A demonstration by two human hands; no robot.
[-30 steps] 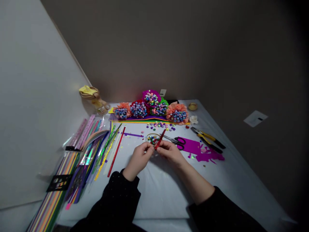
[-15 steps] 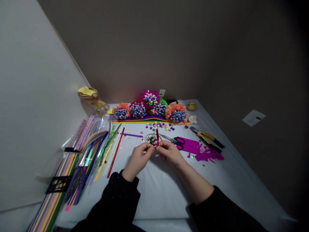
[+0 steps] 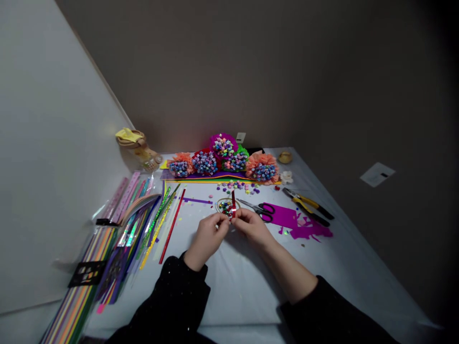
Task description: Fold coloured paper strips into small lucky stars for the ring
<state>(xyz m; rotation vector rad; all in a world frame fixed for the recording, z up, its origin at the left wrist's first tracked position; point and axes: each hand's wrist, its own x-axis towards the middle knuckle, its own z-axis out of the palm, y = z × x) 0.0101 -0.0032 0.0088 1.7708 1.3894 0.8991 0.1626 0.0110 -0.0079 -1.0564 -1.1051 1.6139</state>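
Observation:
A shiny red paper strip [image 3: 233, 201] stands up from between my fingertips. My right hand [image 3: 255, 230] pinches it near its lower end. My left hand [image 3: 208, 236] is closed in a pinch right beside it, at the strip's lower end; the fingertips hide the part being held. Just behind the hands lies a small round dish [image 3: 217, 205] with tiny colourful folded paper stars [image 3: 225, 207] in it. Scissors with black handles [image 3: 267, 213] rest to the right of the dish, partly on a magenta paper piece [image 3: 285, 216].
Paper flowers filled with stars [image 3: 205, 162] line the back. Loose stars [image 3: 236, 186] lie before them. Yellow-black pliers [image 3: 304, 204] and magenta scraps [image 3: 311, 230] are on the right. Bundled paper strips [image 3: 84, 296], a loose red strip [image 3: 172, 227] and a tan container [image 3: 139, 148] sit left.
My hands stay almost in place, with only small finger movements. The red strip has tilted slightly and now catches a bright glint near its lower end.

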